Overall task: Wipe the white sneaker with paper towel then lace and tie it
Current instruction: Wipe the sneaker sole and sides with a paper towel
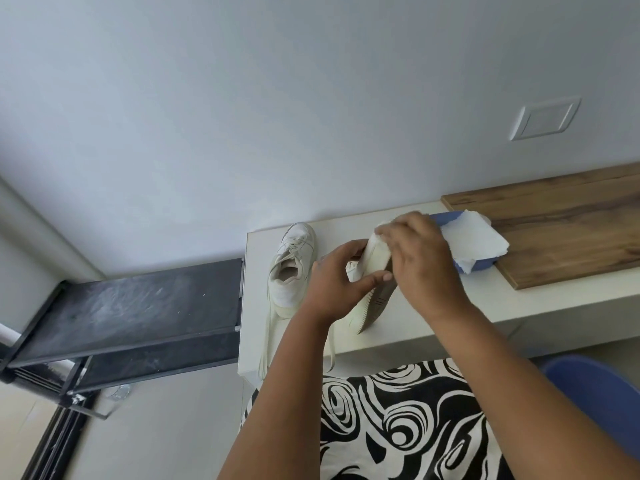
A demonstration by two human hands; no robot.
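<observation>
A white sneaker [375,261] is tipped on its side above the white counter [408,327], its grooved sole facing right. My left hand [334,282] grips it round the upper, thumb across the sole's edge. My right hand [420,258] is curled over the toe end, pressing a wad of paper towel [382,227] against it; most of the wad is hidden under the fingers. A second white sneaker [291,268] lies flat on the counter to the left, its loose laces [265,344] hanging over the front edge.
A blue box of paper towels [481,242] sits behind my right hand, partly on a wooden board [568,230]. A black shelf rack [138,313] stands left of the counter. A blue chair [602,393] is at the lower right. The wall is close behind.
</observation>
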